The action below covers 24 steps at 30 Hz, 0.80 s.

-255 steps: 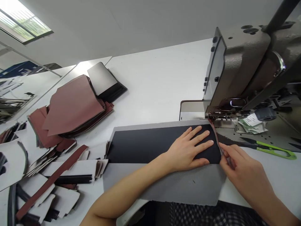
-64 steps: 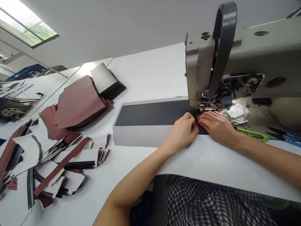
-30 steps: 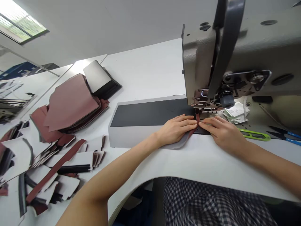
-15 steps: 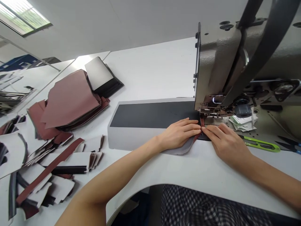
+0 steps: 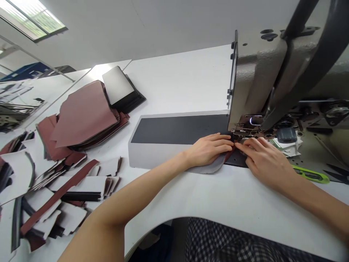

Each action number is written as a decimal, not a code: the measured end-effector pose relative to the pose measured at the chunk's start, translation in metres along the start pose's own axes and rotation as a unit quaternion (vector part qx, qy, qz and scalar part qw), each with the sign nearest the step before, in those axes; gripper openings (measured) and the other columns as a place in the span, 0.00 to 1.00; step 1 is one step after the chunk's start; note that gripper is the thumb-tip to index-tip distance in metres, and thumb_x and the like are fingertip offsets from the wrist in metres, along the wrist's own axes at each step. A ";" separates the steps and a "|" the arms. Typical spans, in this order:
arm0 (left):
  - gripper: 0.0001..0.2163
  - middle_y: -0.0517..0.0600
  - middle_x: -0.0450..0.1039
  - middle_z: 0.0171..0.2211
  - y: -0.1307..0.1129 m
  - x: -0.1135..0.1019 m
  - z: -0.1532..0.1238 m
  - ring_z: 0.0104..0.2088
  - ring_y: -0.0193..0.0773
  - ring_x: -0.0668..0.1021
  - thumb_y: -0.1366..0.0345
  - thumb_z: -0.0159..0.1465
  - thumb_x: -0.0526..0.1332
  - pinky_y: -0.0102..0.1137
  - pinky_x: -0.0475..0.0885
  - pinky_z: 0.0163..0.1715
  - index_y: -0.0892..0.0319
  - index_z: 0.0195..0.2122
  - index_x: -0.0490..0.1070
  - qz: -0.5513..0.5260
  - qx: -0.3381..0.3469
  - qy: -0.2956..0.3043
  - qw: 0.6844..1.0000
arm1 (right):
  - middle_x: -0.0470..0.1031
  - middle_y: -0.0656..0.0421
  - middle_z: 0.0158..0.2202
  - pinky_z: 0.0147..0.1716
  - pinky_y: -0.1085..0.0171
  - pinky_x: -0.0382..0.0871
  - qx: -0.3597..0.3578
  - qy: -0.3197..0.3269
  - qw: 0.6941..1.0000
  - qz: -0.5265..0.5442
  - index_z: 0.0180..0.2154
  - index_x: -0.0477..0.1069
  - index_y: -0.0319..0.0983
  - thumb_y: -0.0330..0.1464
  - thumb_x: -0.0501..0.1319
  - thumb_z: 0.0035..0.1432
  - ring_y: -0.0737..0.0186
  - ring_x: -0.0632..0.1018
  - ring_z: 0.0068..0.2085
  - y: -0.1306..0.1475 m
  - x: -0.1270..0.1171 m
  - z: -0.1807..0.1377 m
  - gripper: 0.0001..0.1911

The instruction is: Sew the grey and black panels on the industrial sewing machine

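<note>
A grey panel (image 5: 152, 155) with a dark rectangular piece (image 5: 169, 130) on it lies flat, its right end at the foot of the sewing machine (image 5: 252, 76). My left hand (image 5: 208, 149) rests on that panel with fingers stretched out, the tips close to the needle area. Dark red strip material (image 5: 228, 155) shows along the panel's curved right edge. Just right of the needle, my right hand (image 5: 268, 163) has its index finger and thumb closed at this strip, the other fingers curled. The exact pinch point is small and partly covered by the fingers.
Green thread snips (image 5: 312, 175) and dark blades lie right of my right hand. Paper labels (image 5: 291, 148) sit behind it on the machine bed. Stacked dark red pieces (image 5: 84, 112), a black-and-grey stack (image 5: 120, 87) and loose cut strips (image 5: 60, 196) cover the table's left side.
The view has shifted slightly. The panel's curved edge has turned a little toward the machine, and my right hand has moved slightly forward, its fingers closer under the machine head.
</note>
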<state>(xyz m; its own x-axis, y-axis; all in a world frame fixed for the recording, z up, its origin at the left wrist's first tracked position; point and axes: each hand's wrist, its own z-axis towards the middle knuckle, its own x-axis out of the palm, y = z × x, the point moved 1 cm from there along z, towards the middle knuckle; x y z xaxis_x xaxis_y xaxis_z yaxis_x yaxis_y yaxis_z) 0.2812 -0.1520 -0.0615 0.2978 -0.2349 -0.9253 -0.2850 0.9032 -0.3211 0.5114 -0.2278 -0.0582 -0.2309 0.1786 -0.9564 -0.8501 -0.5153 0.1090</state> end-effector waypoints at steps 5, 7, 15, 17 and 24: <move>0.15 0.49 0.73 0.60 0.009 -0.002 0.004 0.66 0.40 0.68 0.69 0.73 0.49 0.39 0.63 0.67 0.56 0.55 0.72 0.003 0.016 0.001 1.000 | 0.77 0.54 0.47 0.41 0.55 0.69 0.019 0.004 1.000 -0.012 0.55 0.73 0.41 0.25 0.51 0.61 0.52 0.76 0.44 -0.007 0.001 0.008 0.24; 0.15 0.50 0.74 0.59 0.009 -0.001 0.004 0.65 0.40 0.69 0.69 0.73 0.49 0.39 0.64 0.67 0.56 0.55 0.72 0.004 0.023 -0.009 1.000 | 0.77 0.54 0.47 0.42 0.55 0.68 0.012 0.005 1.000 -0.024 0.55 0.73 0.40 0.25 0.51 0.61 0.53 0.76 0.45 -0.007 0.002 0.008 0.23; 0.14 0.51 0.76 0.56 0.012 0.000 0.007 0.62 0.42 0.73 0.67 0.73 0.50 0.39 0.69 0.64 0.58 0.52 0.74 0.012 0.044 -0.050 0.998 | 0.76 0.55 0.44 0.44 0.57 0.62 -0.007 -0.017 0.993 -0.113 0.54 0.72 0.35 0.24 0.54 0.62 0.54 0.73 0.44 0.004 0.003 0.008 0.20; 0.14 0.51 0.76 0.56 0.013 -0.001 0.008 0.61 0.42 0.74 0.67 0.74 0.50 0.39 0.69 0.63 0.58 0.52 0.74 0.013 0.047 -0.053 0.997 | 0.76 0.55 0.45 0.42 0.56 0.61 -0.010 -0.012 0.993 -0.120 0.54 0.72 0.35 0.23 0.54 0.61 0.54 0.73 0.44 0.004 0.003 0.008 0.21; 0.13 0.51 0.76 0.56 0.014 -0.002 0.010 0.61 0.42 0.74 0.68 0.73 0.50 0.40 0.69 0.63 0.58 0.52 0.73 0.012 0.042 -0.043 0.998 | 0.75 0.53 0.46 0.39 0.55 0.62 -0.040 -0.009 0.989 -0.142 0.55 0.72 0.33 0.22 0.54 0.61 0.53 0.72 0.42 0.003 0.002 0.007 0.21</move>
<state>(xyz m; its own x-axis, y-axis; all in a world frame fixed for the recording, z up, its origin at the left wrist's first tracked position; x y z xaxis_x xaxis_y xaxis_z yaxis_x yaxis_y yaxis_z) 0.2858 -0.1354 -0.0624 0.3707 -0.1845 -0.9102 -0.2162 0.9360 -0.2778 0.5054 -0.2229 -0.0578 0.0035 0.3407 -0.9402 -0.8420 -0.5062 -0.1866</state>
